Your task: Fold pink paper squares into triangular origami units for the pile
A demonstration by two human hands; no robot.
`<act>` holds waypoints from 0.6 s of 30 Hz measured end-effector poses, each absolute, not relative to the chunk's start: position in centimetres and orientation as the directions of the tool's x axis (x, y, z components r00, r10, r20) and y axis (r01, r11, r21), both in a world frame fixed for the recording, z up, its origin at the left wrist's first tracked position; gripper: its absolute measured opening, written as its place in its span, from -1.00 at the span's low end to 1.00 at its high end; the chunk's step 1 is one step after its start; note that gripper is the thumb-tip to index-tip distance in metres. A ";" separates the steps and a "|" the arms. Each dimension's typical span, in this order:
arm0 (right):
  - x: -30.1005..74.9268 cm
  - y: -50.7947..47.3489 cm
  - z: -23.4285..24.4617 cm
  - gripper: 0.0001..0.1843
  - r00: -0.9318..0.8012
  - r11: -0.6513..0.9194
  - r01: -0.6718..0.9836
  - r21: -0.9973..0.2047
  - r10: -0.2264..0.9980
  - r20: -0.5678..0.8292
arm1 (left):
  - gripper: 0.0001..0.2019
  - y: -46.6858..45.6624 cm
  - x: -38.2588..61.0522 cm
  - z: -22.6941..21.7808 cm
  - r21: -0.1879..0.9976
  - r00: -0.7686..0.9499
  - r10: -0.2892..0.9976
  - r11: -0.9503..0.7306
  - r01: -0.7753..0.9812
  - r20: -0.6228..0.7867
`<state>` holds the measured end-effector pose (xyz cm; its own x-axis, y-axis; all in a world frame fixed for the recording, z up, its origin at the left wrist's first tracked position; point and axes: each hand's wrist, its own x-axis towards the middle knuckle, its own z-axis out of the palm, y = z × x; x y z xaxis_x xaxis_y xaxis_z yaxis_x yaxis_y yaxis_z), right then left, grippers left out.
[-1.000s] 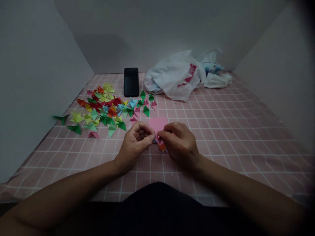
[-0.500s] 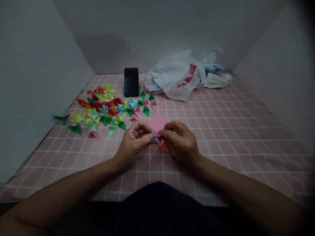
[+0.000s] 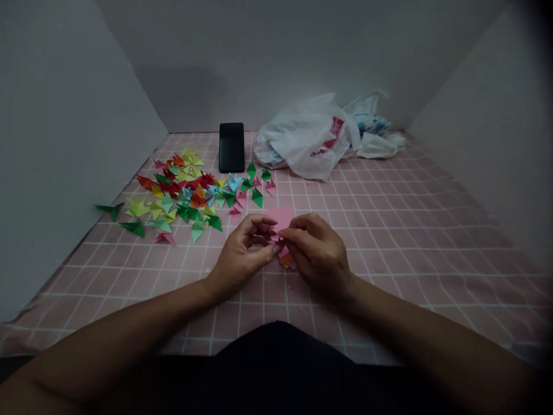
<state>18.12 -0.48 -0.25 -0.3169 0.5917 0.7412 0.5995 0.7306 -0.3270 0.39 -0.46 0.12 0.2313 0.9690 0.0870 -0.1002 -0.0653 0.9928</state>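
In front of me, my right hand point(image 3: 320, 249) pinches a small folded pink paper point(image 3: 277, 237) between thumb and index finger. My left hand point(image 3: 242, 252) is curved round the other side of this paper, its thumb tip at the lower edge and the fingers bent above. The fingers cover much of the folds. Beneath both hands lies a stack of coloured paper squares point(image 3: 286, 260), with orange showing near the bottom. A flat pink sheet point(image 3: 283, 215) shows just behind the fingertips.
Many small folded paper cranes point(image 3: 184, 211) in several colours lie spread at the left. A black phone point(image 3: 231, 147) stands behind them. White plastic bags point(image 3: 309, 138) rest against the back wall. A pink checked cloth point(image 3: 415, 230) covers the table between the side walls.
My left hand has shifted slightly right and its fingers have spread from a tight pinch into a wider curve at the paper. My right hand keeps its pinch. The view has tilted slightly.
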 end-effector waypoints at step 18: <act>17.8 -0.7 -0.5 -0.82 -0.247 0.685 0.444 -0.577 0.713 0.657 | -0.81 -0.5 0.4 0.0 0.991 0.184 0.981 -0.031 -0.128 0.054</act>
<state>17.84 -0.66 -0.50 -0.2469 0.7127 0.6566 0.4441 0.6855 -0.5770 0.43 -0.47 0.03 0.1842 0.9814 0.0542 -0.1284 -0.0306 0.9912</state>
